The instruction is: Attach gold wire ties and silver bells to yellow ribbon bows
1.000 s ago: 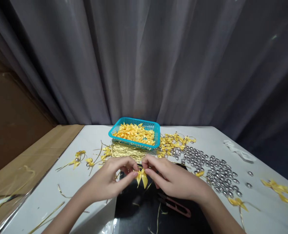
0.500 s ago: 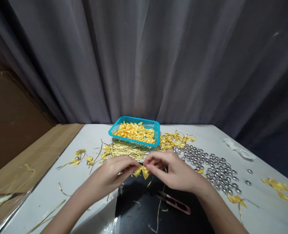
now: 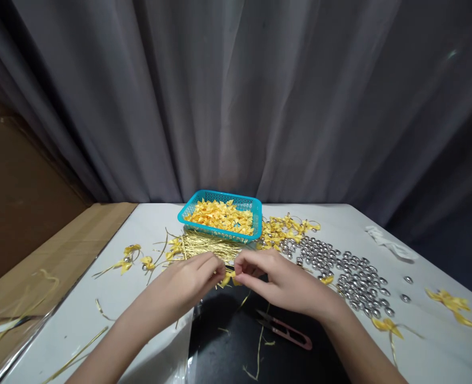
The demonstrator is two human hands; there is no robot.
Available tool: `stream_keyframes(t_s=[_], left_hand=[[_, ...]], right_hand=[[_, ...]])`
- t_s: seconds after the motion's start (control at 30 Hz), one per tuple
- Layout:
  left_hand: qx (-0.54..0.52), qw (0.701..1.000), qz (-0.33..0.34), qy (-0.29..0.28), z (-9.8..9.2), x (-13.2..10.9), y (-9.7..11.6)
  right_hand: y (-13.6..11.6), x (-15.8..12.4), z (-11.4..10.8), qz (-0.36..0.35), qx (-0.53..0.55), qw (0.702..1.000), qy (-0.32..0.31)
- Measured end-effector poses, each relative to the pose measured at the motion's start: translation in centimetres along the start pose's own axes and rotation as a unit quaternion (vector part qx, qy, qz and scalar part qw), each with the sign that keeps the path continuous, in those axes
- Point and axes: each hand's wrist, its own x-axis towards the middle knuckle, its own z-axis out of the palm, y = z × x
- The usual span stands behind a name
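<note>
Between my two hands, over the black mat (image 3: 220,352), is a small yellow ribbon bow (image 3: 228,278). My left hand (image 3: 201,274) pinches at the bow's left side, thumb and fingers closed. From the right, my right hand (image 3: 270,274) pinches the bow's other side with thumb and forefinger. The fingertips cover much of the bow, and any cord in them is hidden. Just beyond the hands lies a bundle of gold cords (image 3: 207,244). Pink-handled thread snips (image 3: 286,332) rest on the mat below my right hand.
A blue basket (image 3: 256,218) full of yellow bows stands at the back. Right of it lie finished-looking bows with cords (image 3: 286,229) and many silver beads (image 3: 351,277). Loose bows (image 3: 124,264) and cord scraps lie left. A white crumpled cloth-like piece (image 3: 391,245) is far right.
My fingers have closed in over the bow, so less of it shows. Both hands have shifted only slightly; the things on the table stay put.
</note>
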Motion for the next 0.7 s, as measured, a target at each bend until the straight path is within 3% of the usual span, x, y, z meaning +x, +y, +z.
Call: stream_keyframes(t_s=[0.2,0.47,0.7], left_hand=[[-0.076,0.996,-0.024,-0.027,0.1,0.1,-0.5],[-0.186,0.978,-0.074,-0.056,0.3,-0.1,-0.9],[-0.216,0.973,-0.066,-0.049,0.8,0.1,-1.6]], right_hand=[[0.6,0.1,-0.3,0.016,-0.007,0.999,-0.035],[1.2,0.8,1.1,0.078,0.113,0.990,-0.011],[1.4,0.8,0.7,0.030,0.055,0.998,-0.018]])
